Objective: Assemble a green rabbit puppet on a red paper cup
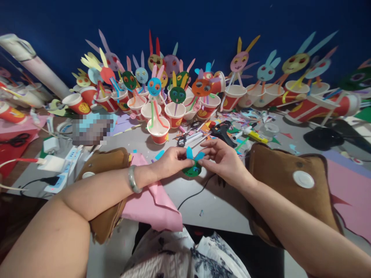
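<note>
A green paper rabbit face (pixel 192 170) with two blue ears and a drawn eye is held up over the grey table. My left hand (pixel 171 163) pinches it on the left, thumb over its upper edge. On the other side my right hand (pixel 224 162) has its thumb and a fingertip at the right blue ear, the other fingers curved and partly spread. My fingers cover part of the face. Just beyond my hands stand a red-and-white paper cup (pixel 159 137), black-handled scissors (pixel 181 140) and a black glue gun (pixel 224 133).
Several paper cups with rabbit-faced figures line the back, one green face (pixel 177 95) among them. Brown cushion-like pouches (pixel 290 193) lie either side, with pink paper (pixel 150 204) by the left one. A power strip (pixel 65 170) is at left. Paper scraps and a yellow tube (pixel 257 136) lie beyond.
</note>
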Demonstrator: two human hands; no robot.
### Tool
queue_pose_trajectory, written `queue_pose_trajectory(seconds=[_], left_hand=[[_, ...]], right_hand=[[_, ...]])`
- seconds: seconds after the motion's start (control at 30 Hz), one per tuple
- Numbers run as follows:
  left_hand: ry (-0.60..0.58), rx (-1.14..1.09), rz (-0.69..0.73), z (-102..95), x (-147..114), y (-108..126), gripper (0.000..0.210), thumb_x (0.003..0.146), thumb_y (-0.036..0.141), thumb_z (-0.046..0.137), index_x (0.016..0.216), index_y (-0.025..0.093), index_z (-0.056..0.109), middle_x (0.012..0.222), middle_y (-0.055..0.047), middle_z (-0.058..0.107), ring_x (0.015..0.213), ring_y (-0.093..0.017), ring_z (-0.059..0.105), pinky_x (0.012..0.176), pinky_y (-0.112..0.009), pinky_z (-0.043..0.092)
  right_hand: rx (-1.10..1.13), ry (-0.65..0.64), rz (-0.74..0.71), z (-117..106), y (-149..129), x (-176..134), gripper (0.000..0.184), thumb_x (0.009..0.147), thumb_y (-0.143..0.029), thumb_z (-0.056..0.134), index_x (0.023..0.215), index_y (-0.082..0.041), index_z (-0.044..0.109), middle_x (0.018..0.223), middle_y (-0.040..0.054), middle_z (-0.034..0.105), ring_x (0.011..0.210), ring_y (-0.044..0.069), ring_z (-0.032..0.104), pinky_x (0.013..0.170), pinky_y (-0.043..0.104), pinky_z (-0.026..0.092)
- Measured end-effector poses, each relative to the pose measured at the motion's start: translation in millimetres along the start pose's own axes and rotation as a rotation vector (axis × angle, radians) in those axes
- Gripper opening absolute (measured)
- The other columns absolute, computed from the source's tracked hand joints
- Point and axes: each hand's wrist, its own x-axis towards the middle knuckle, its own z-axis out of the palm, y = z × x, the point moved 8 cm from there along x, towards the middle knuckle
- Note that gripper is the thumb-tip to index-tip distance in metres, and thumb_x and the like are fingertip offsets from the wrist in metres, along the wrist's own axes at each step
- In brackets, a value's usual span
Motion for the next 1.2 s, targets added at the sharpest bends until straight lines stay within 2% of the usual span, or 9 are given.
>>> queue_pose_trajectory(seconds=[0.17, 0.33, 0.7, 0.9, 1.2], left_hand=[[0.007, 0.007, 0.006, -0.5, -1.0, 2.7, 0.013, 0.075, 0.023, 0.069, 0.076, 0.011, 0.065, 0.071, -0.001, 0.061, 0.065, -0.010, 0.056, 0.064, -0.024, 0.048], [0.008, -0.024, -0.030, 0.7, -2.1, 0.8, 0.014, 0.074, 0.023, 0.070, 0.076, 0.011, 0.064, 0.071, -0.001, 0.061, 0.065, -0.011, 0.058, 0.063, -0.025, 0.051], [0.004, 0.000, -0.011, -0.4, -1.1, 1.3, 0.012, 0.074, 0.022, 0.068, 0.074, 0.011, 0.063, 0.069, 0.000, 0.061, 0.062, -0.009, 0.056, 0.063, -0.023, 0.049], [0.018, 0.000, -0.025, -1.3, -2.2, 2.5, 0.013, 0.074, 0.023, 0.068, 0.073, 0.012, 0.062, 0.068, 0.000, 0.059, 0.062, -0.010, 0.056, 0.060, -0.023, 0.048], [0.000, 0.032, -0.002, -0.1, -1.3, 2.6, 0.012, 0.074, 0.023, 0.066, 0.072, 0.012, 0.061, 0.069, 0.000, 0.058, 0.062, -0.009, 0.053, 0.063, -0.024, 0.047]], right_hand=[[-0.045, 0.075, -0.003, -8.3, -4.9, -1.5, 0.039, 0.073, -0.038, 0.082, 0.100, -0.021, 0.061, 0.075, 0.0010, 0.069, 0.066, 0.015, 0.064, 0.062, 0.028, 0.053], [-0.042, 0.113, -0.036, -12.1, -6.0, -1.0, 0.039, 0.069, -0.038, 0.085, 0.095, -0.021, 0.062, 0.075, 0.0009, 0.068, 0.068, 0.016, 0.065, 0.065, 0.029, 0.055], [-0.170, 0.140, -0.152, -14.3, -14.0, -2.8, 0.026, 0.074, -0.034, 0.081, 0.092, -0.022, 0.065, 0.077, 0.0012, 0.068, 0.073, 0.018, 0.068, 0.071, 0.031, 0.056], [-0.152, 0.141, -0.112, -14.2, -10.1, -2.6, 0.024, 0.080, -0.034, 0.075, 0.098, -0.022, 0.065, 0.081, 0.0032, 0.071, 0.074, 0.018, 0.068, 0.072, 0.032, 0.056], [-0.143, 0.117, -0.111, -11.7, -10.5, -2.6, 0.029, 0.074, -0.028, 0.077, 0.098, -0.021, 0.063, 0.075, 0.0005, 0.070, 0.072, 0.017, 0.067, 0.072, 0.031, 0.055]])
